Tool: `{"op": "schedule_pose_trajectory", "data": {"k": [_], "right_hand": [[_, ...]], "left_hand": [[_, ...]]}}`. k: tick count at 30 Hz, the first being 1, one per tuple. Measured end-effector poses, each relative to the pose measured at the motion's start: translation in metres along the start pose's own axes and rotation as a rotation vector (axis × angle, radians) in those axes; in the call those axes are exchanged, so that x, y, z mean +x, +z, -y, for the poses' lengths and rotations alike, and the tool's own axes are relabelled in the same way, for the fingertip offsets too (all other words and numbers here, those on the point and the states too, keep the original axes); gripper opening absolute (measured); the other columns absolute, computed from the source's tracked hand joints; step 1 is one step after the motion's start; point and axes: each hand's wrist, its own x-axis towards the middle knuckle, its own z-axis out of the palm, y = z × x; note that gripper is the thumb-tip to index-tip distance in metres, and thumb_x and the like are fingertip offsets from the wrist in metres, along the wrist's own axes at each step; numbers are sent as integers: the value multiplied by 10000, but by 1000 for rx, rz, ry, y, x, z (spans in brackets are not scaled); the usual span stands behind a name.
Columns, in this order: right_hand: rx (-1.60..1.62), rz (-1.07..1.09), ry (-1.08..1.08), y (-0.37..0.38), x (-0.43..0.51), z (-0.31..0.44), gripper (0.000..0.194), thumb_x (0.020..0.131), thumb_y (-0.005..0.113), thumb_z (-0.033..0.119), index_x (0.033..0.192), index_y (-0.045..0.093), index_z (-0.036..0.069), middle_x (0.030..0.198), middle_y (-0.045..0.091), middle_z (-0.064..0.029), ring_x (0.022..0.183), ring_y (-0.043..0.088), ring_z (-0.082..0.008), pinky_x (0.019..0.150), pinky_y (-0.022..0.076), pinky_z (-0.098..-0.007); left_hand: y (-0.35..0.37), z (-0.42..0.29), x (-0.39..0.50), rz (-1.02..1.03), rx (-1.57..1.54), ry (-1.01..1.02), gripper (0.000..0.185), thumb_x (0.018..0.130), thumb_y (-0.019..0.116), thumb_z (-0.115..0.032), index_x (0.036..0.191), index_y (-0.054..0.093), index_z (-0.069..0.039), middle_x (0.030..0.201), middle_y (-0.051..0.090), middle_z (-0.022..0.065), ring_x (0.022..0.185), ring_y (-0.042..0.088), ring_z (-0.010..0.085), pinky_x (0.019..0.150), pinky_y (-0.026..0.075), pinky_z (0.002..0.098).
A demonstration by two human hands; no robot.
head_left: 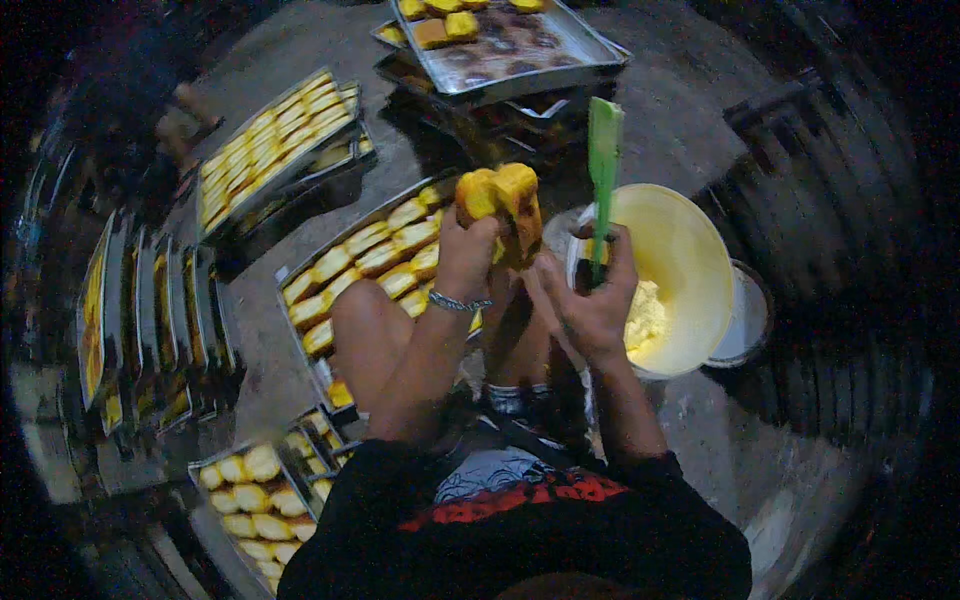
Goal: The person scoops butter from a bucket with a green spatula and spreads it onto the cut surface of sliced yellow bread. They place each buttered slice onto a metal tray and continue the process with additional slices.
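Observation:
My left hand (466, 259) grips a golden bread roll (517, 202) that is parted down the middle, its halves spread at the top. In my right hand (596, 300) is a green spatula (602, 150), its flat blade pointing up and away from me. The fingertips of that hand come close to the roll's lower end; whether they touch it I cannot tell. Just right of it, a tilted pale yellow tub (694, 255) holds a creamy yellow spread (646, 322). Under my left forearm lies a metal tray (289, 289) of filled-looking rolls (367, 240) in rows.
At the far side, a metal tray (555, 45) with a few rolls tops a stack. More loaded trays stand at left, one pile (277, 142) behind another (150, 315). Another tray of rolls (255, 495) sits near my left side. A whitish container (742, 315) stands beyond the tub.

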Motion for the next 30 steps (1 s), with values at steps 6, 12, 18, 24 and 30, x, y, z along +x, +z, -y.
{"op": "schedule_pose_trajectory", "data": {"k": [6,12,18,24,30], "right_hand": [[313,15,213,-19,3,-15,477,694,758,75,1051,442,54,1058,594,-104,890,572,-142,732,484,-267],[87,164,233,-33,-8,-21,369,733,705,25,1000,450,49,1059,571,-97,913,559,-105,663,456,-204],[344,59,352,-32,-6,-37,318,766,682,29,1005,475,56,979,562,-60,855,570,-124,679,486,-243],[444,-21,457,-34,-4,-53,337,777,696,40,1020,464,65,941,560,-56,909,588,-163,781,515,-285],[133,58,553,-68,1,-55,279,837,684,159,1040,518,64,851,526,5,590,446,-50,489,360,-190]], "left_hand": [[39,34,-14,217,-352,-407,379,743,536,-36,1118,576,10,961,637,95,846,649,215,737,537,312],[27,71,5,272,-36,-309,331,821,556,-137,1133,556,-26,1037,628,109,908,639,232,786,553,353],[34,51,-10,426,-331,-400,483,769,588,-167,1214,510,2,1078,616,149,968,627,268,861,525,385],[42,46,-14,601,-571,-449,628,752,584,-168,1323,383,-3,1250,537,199,1127,555,312,926,496,424],[37,52,-9,495,-575,-444,568,801,606,-254,1279,432,-3,1147,594,170,1003,612,303,861,523,436]]}}
